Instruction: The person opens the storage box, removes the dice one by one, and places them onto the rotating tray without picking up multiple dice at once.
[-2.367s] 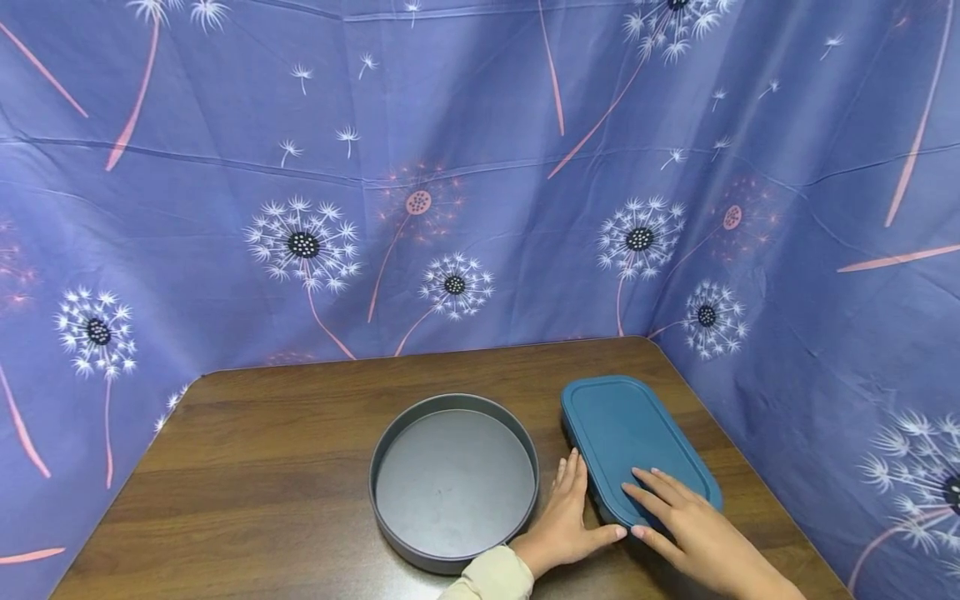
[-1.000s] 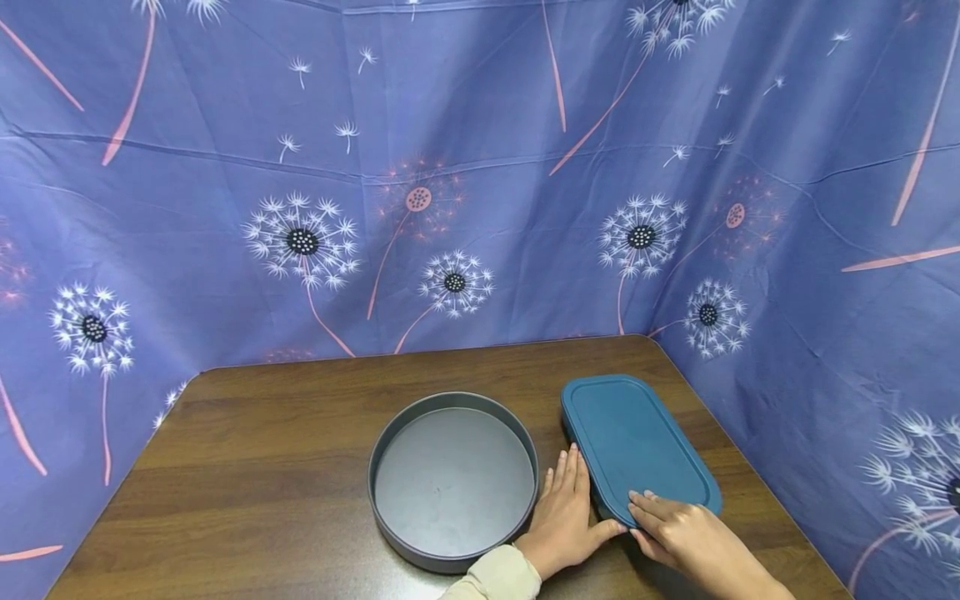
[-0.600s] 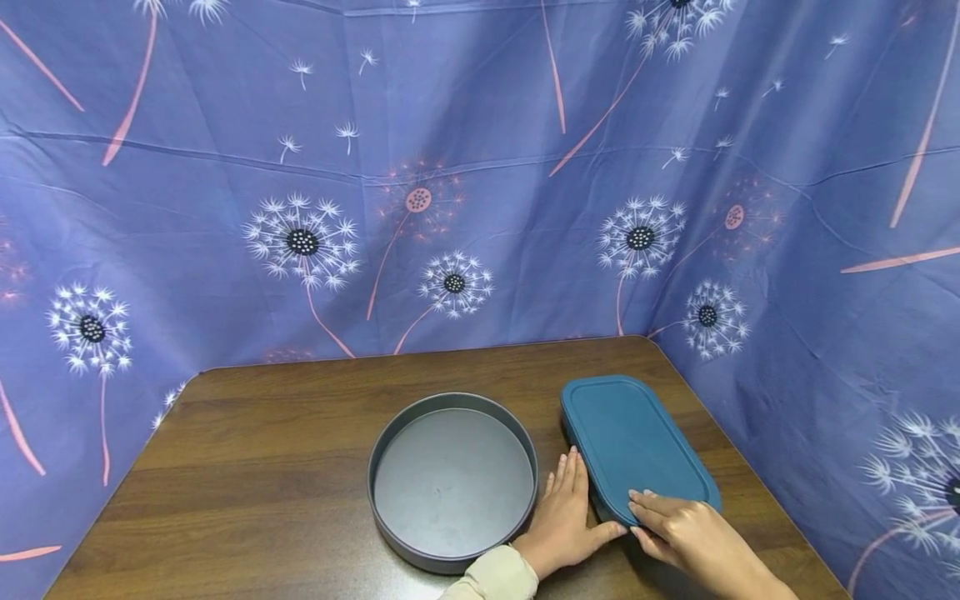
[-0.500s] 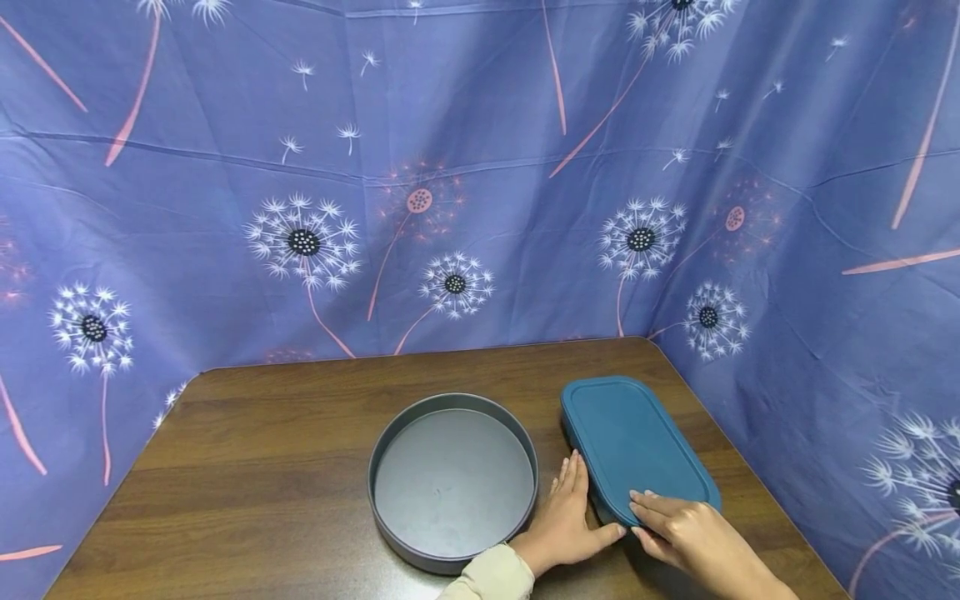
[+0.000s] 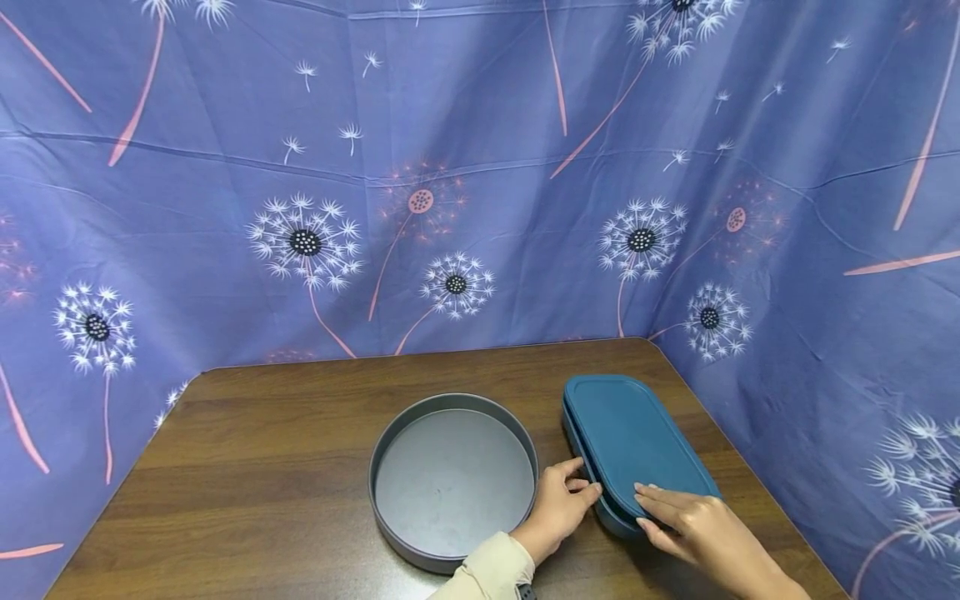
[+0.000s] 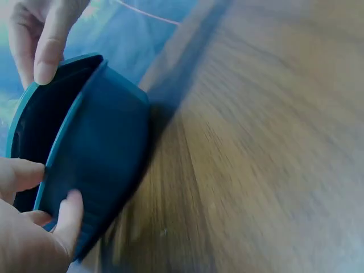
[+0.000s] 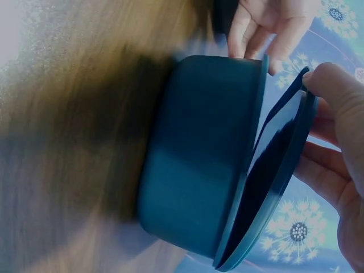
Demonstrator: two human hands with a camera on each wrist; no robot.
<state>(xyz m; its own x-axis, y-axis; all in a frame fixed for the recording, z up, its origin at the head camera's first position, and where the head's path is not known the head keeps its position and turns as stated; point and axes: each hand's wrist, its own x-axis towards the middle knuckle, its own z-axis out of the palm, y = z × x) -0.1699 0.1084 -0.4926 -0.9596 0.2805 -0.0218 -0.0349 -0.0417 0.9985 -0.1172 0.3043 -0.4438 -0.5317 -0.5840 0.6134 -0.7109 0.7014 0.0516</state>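
Note:
On the right of the table stands a blue rectangular food container (image 5: 618,524). Its matching flat lid (image 5: 633,437) is tilted up along the near and left edges, leaving a dark gap at the rim. My right hand (image 5: 708,529) pinches the lid's near edge, thumb below and fingers on top, as the right wrist view also shows. At the container's left side, my left hand (image 5: 557,505) pinches the wall at the rim. In the left wrist view, the container's wall (image 6: 105,136) and the open slit under the lid show; its inside is dark.
A round dark grey pan (image 5: 453,483) sits left of the container, close to my left hand and sleeve. The brown wooden table (image 5: 255,467) is bordered at the back and sides by a blue dandelion-print cloth (image 5: 517,217).
The lid, earlier seated on the container, is now raised at its near and left edges. My left hand went from lying flat along the side to pinching the rim; my right fingers curled round the lid's edge.

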